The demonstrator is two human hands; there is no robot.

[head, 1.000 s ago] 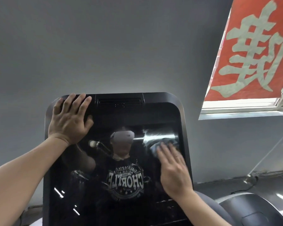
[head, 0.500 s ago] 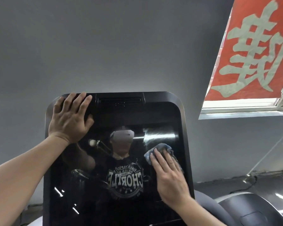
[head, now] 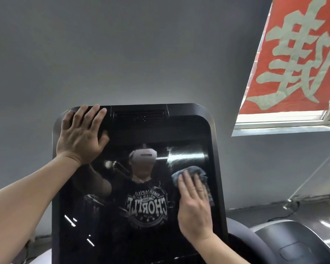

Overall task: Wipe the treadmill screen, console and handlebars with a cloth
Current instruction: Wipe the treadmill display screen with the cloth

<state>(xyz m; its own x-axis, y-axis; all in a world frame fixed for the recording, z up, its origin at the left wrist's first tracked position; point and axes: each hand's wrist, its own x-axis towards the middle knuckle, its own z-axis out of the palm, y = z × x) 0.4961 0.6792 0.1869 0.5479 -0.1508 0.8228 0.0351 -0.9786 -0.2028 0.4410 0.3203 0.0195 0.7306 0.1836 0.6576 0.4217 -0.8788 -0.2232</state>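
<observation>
**On the screen's right side — a flat hand on the cloth**

Near the right edge of the dark screen (head: 141, 235), the right hand (head: 195, 212) presses a blue cloth (head: 193, 171) flat under straight fingers. Further up, at the top left corner, the left hand (head: 80, 136) lies spread against the frame — fingers straight, holding nothing. Beyond, a grey wall (head: 122, 54) and a red banner (head: 297, 54).
</observation>
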